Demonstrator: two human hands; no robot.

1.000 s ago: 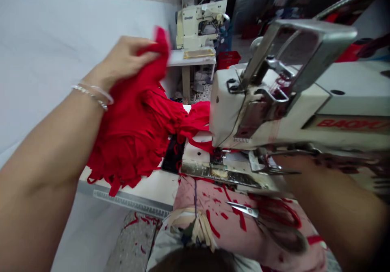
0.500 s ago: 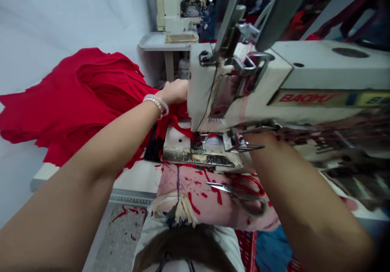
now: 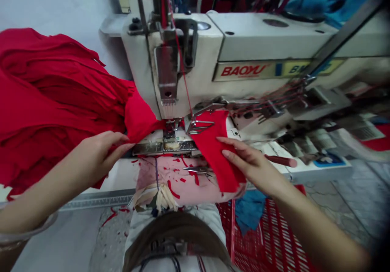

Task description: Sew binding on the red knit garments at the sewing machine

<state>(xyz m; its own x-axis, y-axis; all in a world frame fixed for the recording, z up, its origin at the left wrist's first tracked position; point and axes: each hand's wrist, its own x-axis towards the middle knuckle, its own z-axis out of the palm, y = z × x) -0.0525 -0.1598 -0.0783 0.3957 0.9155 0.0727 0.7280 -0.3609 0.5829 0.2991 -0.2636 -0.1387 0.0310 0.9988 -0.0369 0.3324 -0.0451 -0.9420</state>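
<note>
A white sewing machine [image 3: 195,89] with red thread stands in front of me. Left of its presser foot [image 3: 172,125], my left hand [image 3: 102,152] pinches the edge of a red fabric piece [image 3: 138,115] between thumb and fingers. On the other side, my right hand [image 3: 252,162] holds a red fabric panel [image 3: 213,150] by its right edge, and the panel hangs over the front of the machine bed. Both stretches of red lead towards the needle area; whether they are one piece I cannot tell. Scissors [image 3: 196,169] lie on the pink cloth [image 3: 183,192], their handles covered by the panel.
A large heap of red fabric [image 3: 45,101] fills the left side. Red scraps [image 3: 173,190] litter the pink cloth over the table's front edge. Below right stands a red plastic basket [image 3: 268,239] with blue cloth [image 3: 250,209]. A thread-guide rod [image 3: 344,32] slants across the right.
My right hand has come out from behind the machine arm with the red panel, which now covers the scissors' handles. My left hand has drawn back towards me. The view has shifted right.
</note>
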